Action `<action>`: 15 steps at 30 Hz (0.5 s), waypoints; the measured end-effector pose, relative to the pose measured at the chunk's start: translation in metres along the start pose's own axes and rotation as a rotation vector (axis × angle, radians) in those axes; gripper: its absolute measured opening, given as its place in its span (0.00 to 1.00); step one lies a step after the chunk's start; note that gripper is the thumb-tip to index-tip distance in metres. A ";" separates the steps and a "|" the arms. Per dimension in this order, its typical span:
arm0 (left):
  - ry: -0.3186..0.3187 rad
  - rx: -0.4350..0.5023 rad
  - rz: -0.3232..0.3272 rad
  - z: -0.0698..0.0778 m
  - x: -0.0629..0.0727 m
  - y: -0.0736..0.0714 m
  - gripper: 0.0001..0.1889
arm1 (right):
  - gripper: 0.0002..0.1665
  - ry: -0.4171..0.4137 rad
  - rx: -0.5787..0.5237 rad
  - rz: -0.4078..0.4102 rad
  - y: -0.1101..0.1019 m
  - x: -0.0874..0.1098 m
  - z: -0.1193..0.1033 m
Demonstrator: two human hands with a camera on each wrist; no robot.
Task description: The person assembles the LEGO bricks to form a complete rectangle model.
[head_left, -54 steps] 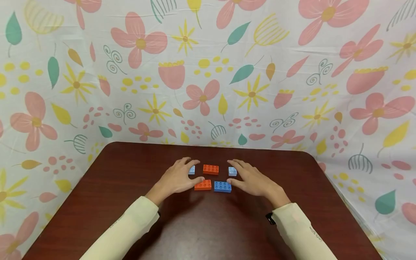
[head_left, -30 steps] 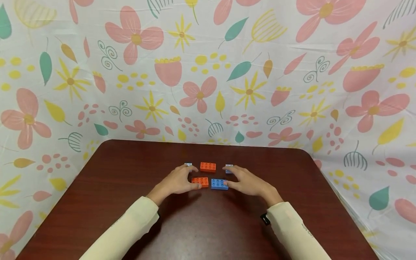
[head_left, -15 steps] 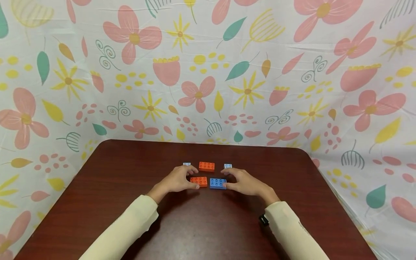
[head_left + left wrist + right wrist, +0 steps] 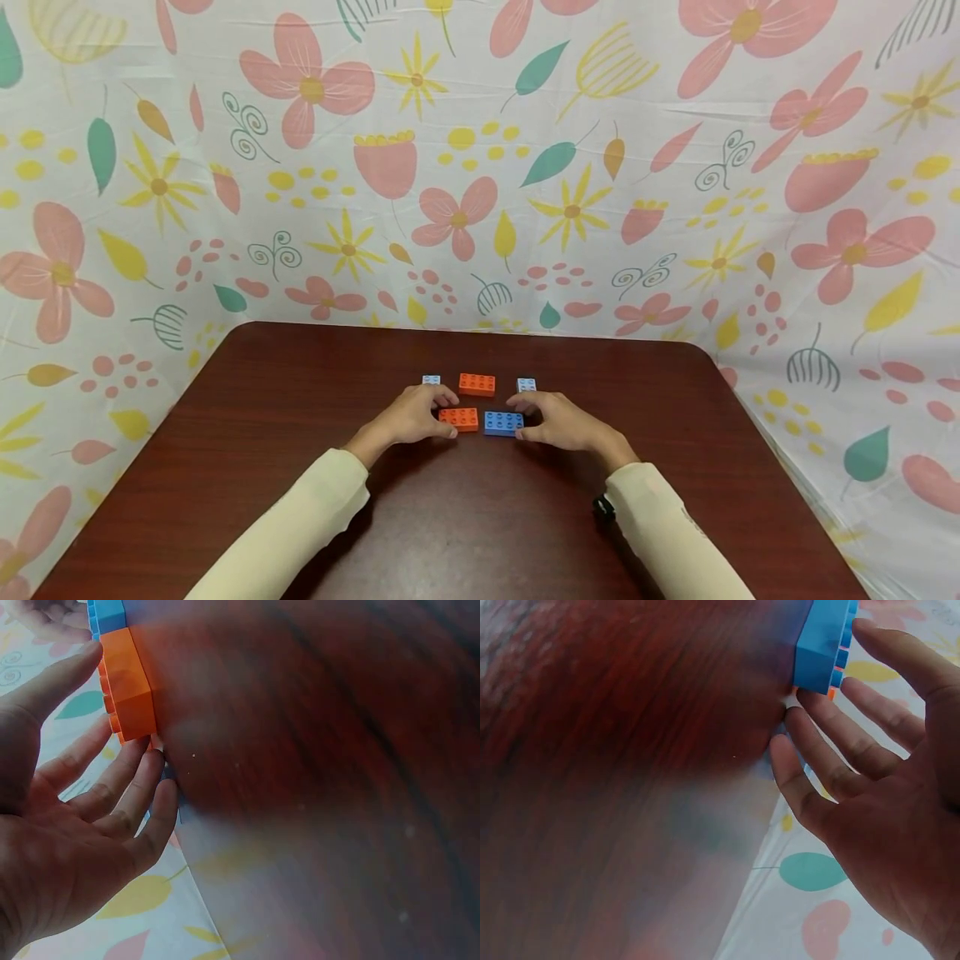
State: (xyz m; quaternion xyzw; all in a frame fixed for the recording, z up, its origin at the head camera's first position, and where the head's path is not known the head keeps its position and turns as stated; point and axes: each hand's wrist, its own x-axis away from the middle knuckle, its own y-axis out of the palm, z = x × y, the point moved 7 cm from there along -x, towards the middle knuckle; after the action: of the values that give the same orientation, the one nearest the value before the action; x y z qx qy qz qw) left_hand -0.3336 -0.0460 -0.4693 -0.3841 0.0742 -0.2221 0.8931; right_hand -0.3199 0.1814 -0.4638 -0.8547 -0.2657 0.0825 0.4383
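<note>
My left hand is beside the nearer orange toy brick, thumb in front of it and fingers behind. In the left wrist view the thumb tip overlaps the studded side of that orange brick, and the fingers are loosely bent around its end. On the other side, my right hand curves loosely at the right end of a blue brick. The right wrist view shows the fingers spread by the blue brick, with the thumb near its studs. Neither hand grips a brick.
Behind these two, another orange brick lies between a small light blue brick on the left and a second small light blue brick on the right. The dark wooden table backs onto a flowered cloth.
Both hands have drawn slightly nearer the front, showing more of the small light blue bricks. The right thumb has slid off the blue brick's top to its edge. The head view shifted a little.
</note>
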 end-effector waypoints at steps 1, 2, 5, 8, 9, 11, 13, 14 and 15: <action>-0.003 0.001 0.000 -0.001 -0.001 0.001 0.24 | 0.30 0.004 0.001 0.000 0.001 -0.001 0.000; -0.007 0.003 0.001 -0.002 -0.001 0.001 0.24 | 0.30 0.006 0.000 0.000 0.002 -0.001 0.001; -0.014 0.004 0.005 -0.005 -0.002 0.002 0.23 | 0.30 0.008 -0.002 0.000 0.003 -0.003 0.003; -0.016 0.001 0.010 -0.007 -0.004 0.002 0.22 | 0.30 0.008 -0.002 0.004 0.003 -0.004 0.004; -0.015 -0.002 0.012 -0.007 -0.004 0.003 0.22 | 0.30 0.011 -0.002 0.006 0.003 -0.004 0.005; -0.012 -0.005 0.015 -0.007 -0.005 0.003 0.21 | 0.29 0.016 -0.001 0.009 0.004 -0.005 0.006; -0.008 -0.011 0.015 -0.007 -0.006 0.003 0.20 | 0.29 0.015 0.004 0.009 0.004 -0.006 0.008; -0.007 -0.010 0.015 -0.007 -0.006 0.003 0.20 | 0.29 0.020 0.000 0.009 0.004 -0.006 0.008; -0.001 -0.017 0.016 -0.006 -0.006 0.002 0.20 | 0.28 0.020 0.000 0.008 0.004 -0.006 0.008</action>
State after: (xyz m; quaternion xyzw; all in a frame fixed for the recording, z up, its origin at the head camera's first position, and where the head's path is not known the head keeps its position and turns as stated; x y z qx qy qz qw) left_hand -0.3401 -0.0460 -0.4758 -0.3911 0.0785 -0.2139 0.8917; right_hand -0.3268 0.1820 -0.4726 -0.8565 -0.2580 0.0759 0.4406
